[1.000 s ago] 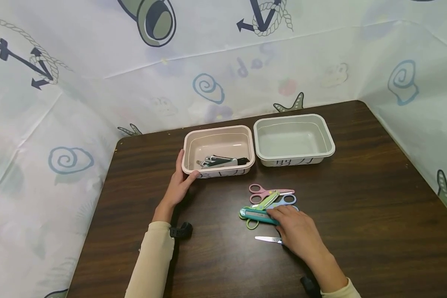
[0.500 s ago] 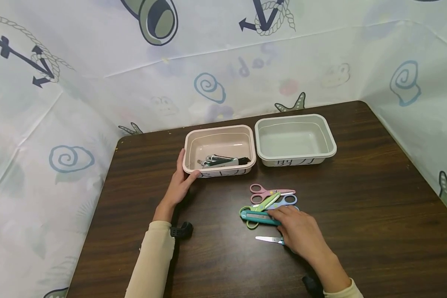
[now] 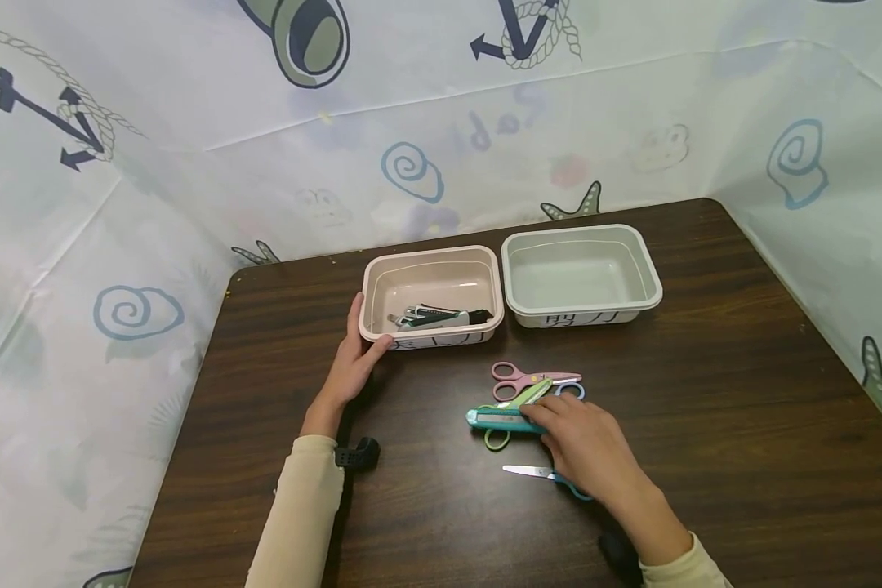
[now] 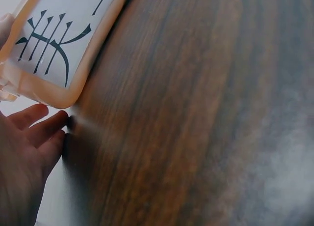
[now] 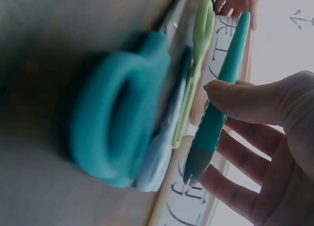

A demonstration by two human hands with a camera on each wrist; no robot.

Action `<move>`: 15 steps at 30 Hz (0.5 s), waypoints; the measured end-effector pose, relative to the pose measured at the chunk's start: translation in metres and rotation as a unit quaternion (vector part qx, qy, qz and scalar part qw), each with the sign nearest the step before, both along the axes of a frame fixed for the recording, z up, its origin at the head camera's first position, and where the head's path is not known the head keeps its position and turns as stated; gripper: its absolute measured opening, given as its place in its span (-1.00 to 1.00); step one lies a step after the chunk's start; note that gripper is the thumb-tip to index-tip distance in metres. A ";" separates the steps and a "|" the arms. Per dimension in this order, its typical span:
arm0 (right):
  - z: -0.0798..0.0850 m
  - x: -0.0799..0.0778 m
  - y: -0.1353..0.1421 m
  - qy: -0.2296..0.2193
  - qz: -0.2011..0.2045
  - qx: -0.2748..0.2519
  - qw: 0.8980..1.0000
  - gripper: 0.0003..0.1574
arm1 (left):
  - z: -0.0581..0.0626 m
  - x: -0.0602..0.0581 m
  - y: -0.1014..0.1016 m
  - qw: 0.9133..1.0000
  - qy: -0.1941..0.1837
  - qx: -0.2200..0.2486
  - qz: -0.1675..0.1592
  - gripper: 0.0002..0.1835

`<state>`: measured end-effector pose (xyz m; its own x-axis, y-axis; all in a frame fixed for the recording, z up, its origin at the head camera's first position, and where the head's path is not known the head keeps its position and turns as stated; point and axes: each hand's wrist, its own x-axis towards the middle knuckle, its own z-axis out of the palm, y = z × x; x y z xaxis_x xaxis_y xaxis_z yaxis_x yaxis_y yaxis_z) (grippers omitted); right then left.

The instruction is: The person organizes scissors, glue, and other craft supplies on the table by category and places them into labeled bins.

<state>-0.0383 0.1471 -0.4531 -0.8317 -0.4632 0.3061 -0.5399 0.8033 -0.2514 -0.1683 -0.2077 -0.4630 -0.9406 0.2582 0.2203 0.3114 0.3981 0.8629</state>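
Observation:
My right hand (image 3: 588, 445) pinches a teal utility knife (image 3: 496, 420) between thumb and fingers. In the right wrist view the knife (image 5: 223, 98) is raised off the scissors. Below it lie green scissors (image 3: 496, 441), with purple-blue scissors (image 3: 575, 390) partly hidden by the hand. Pink scissors (image 3: 518, 382) sit just behind, and teal-handled scissors (image 3: 532, 471) lie in front, blades pointing left. My left hand (image 3: 349, 363) rests at the near left corner of a pink box (image 3: 429, 257), thumb on the front rim, straight fingers along the side. Several utility knives (image 3: 444, 317) lie in that box.
A pale green box (image 3: 581, 278) stands right of the pink one, nothing seen inside it. Both boxes carry dark lettering on their fronts. The dark wooden table (image 3: 720, 367) meets a printed white cloth (image 3: 485, 106) at the back and sides.
My right hand has raised the teal utility knife and shifted slightly up and left, uncovering the teal scissors' handle. My left hand stays at the pink box.

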 end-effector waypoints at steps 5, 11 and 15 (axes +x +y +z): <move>0.007 -0.010 -0.001 0.007 -0.003 0.001 1.000 -0.47 | -0.002 -0.001 -0.001 1.000 0.000 0.004 -0.004 -0.08; 0.015 -0.022 -0.004 0.019 0.012 -0.001 1.000 -0.48 | 0.000 0.000 0.000 1.000 0.000 0.005 -0.005 -0.07; 0.023 -0.029 -0.008 0.027 0.017 0.002 0.999 -0.49 | 0.000 0.000 -0.001 1.000 0.001 0.002 -0.006 -0.07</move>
<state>-0.0673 0.1393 -0.4305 -0.7980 -0.4923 0.3477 -0.5795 0.7853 -0.2180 -0.1686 -0.2083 -0.4626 -0.9373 0.2680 0.2228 0.3173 0.3916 0.8637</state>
